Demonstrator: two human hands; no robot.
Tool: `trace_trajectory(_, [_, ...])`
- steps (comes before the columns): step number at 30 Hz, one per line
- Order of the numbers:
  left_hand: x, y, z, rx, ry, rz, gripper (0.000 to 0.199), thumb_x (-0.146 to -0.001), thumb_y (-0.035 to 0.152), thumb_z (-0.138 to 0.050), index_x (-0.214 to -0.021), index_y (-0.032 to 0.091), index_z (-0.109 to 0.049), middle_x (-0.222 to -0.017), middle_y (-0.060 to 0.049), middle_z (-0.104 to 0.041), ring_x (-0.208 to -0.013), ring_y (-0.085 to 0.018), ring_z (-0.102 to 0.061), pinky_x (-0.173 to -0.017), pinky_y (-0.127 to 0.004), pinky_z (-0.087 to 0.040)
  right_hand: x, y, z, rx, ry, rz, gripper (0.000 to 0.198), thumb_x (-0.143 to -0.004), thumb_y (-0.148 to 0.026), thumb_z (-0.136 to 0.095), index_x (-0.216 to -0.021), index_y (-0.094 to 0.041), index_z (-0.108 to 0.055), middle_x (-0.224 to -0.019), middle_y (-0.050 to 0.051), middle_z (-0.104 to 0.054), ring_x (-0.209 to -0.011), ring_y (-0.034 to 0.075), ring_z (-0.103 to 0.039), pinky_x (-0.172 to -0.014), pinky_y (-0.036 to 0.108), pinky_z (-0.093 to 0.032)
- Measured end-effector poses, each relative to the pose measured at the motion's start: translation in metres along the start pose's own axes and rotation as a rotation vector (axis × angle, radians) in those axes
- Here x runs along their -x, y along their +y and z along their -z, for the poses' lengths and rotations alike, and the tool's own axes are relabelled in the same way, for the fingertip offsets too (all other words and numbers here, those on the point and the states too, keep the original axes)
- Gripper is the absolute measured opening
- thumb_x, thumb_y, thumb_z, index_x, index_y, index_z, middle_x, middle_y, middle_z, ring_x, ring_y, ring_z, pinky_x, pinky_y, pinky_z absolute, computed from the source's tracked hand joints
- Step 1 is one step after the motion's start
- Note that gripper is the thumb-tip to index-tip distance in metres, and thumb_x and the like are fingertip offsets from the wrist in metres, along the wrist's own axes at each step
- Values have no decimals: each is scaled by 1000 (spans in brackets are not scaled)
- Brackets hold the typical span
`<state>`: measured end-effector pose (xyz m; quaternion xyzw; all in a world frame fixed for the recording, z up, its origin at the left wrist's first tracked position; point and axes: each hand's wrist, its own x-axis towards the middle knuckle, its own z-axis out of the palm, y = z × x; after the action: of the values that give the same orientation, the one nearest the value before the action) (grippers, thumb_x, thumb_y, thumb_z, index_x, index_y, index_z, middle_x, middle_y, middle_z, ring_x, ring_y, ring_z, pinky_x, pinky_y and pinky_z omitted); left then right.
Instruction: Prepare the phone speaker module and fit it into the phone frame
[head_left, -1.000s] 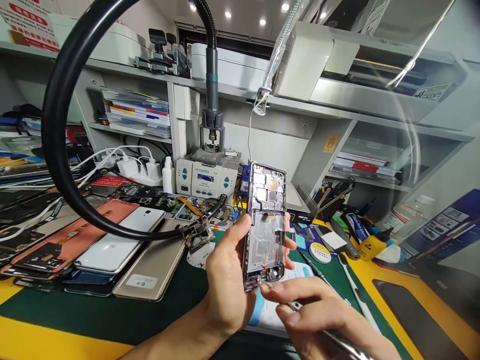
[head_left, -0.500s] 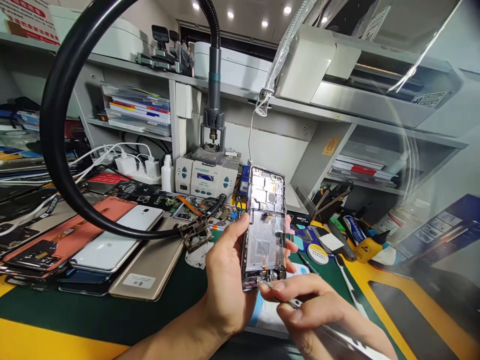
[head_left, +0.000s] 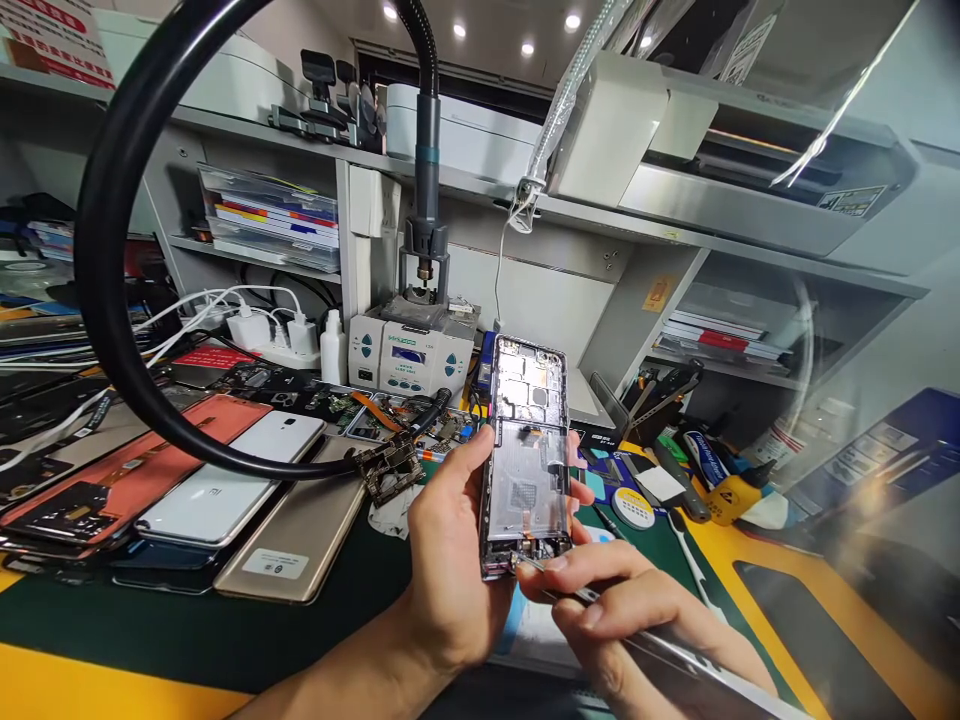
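In the head view, my left hand (head_left: 450, 560) is closed around an opened phone frame (head_left: 527, 480), thumb along its left edge and fingertips at its right. The frame stands tilted up, its inner side facing me, with a bare metal bed and small parts at its lower end. My right hand (head_left: 637, 610) pinches long silver tweezers (head_left: 697, 655). Their tips reach the bottom edge of the frame, beside the fingertips. Exactly what the tips touch is too small to make out.
To the left lie a white phone (head_left: 232, 485), a gold phone back (head_left: 300, 530) and a coral phone shell (head_left: 135, 465). A black hose (head_left: 112, 330) loops above them, near a small circuit board (head_left: 390, 468). A yellow bottle (head_left: 739, 495) and a toothbrush (head_left: 694, 560) are at right.
The view has shifted slightly. The tweezers' rear end has swung a little, while their tips stay at the frame's bottom edge. My left hand keeps the same hold.
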<state>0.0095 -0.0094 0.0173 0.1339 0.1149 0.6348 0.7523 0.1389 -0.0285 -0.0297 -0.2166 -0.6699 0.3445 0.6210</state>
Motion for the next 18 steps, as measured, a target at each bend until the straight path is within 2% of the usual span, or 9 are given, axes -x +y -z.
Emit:
trace_trajectory(3, [0, 0, 1, -2, 17, -10, 48, -96, 39, -45, -116, 6, -73, -92, -17, -76, -78, -31, -73, -69, -44, -62, 1, 0, 0, 6, 15, -2, 11, -92, -21, -73, -82, -23, -69, -92, 4, -75, -81, 20, -79, -85, 31, -64])
trace_trajectory(8, [1, 0, 2, -33, 31, -5, 47, -95, 40, -47, -114, 7, -74, -100, -17, -77, -76, -30, -72, -66, -44, -62, 3, -2, -1, 41, 28, 23, 11, -91, -23, -75, -81, -23, -71, -89, 4, -75, -79, 20, -79, -100, 37, -57])
trace_trajectory(13, [2, 1, 4, -70, 4, -27, 47, -94, 41, -49, -114, 7, -74, -98, -16, -77, -77, -29, -72, -69, -43, -61, 1, -5, -4, -72, 50, -70, 11, -89, -21, -77, -80, -24, -71, -90, 3, -74, -79, 19, -79, -82, 28, -65])
trace_trajectory(18, [4, 1, 7, -106, -43, 5, 49, -87, 45, -57, -112, 8, -75, -102, -17, -76, -79, -30, -72, -69, -42, -59, 1, -7, -4, -157, 25, -120, 11, -90, -20, -75, -81, -25, -70, -91, 1, -73, -84, 21, -80, -84, 31, -65])
